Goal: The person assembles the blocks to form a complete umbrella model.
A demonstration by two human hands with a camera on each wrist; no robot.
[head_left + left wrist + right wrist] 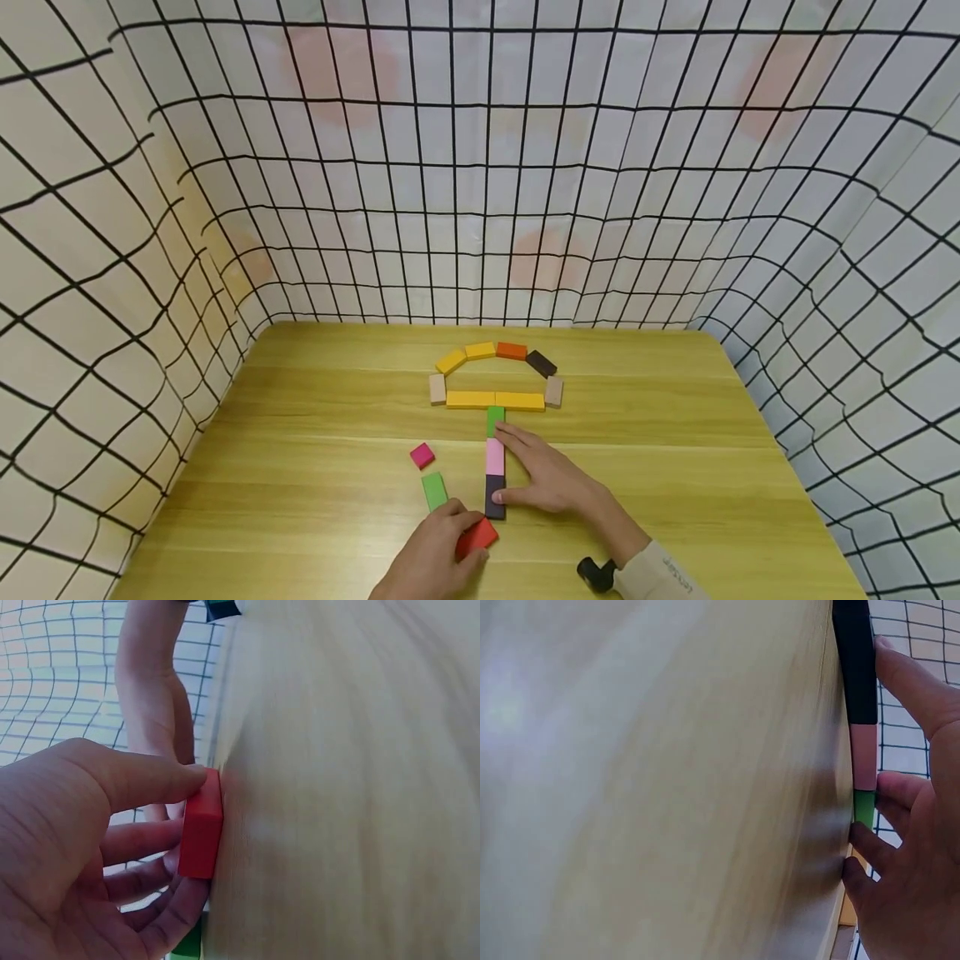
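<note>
My left hand pinches a red block between thumb and fingers, low over the wooden table; the left wrist view shows the same red block close up. The block lies tilted just below a column of a black block, a pink block and a green block. My right hand spreads along the column's right side, thumb touching the black block, fingertips at the green one. In the right wrist view the black block stands in line with the pink block.
Above the column, two yellow blocks form a bar under an arch of yellow, orange, black and tan blocks. A loose magenta block and light green block lie left. Black wire grid encloses the table's back and sides.
</note>
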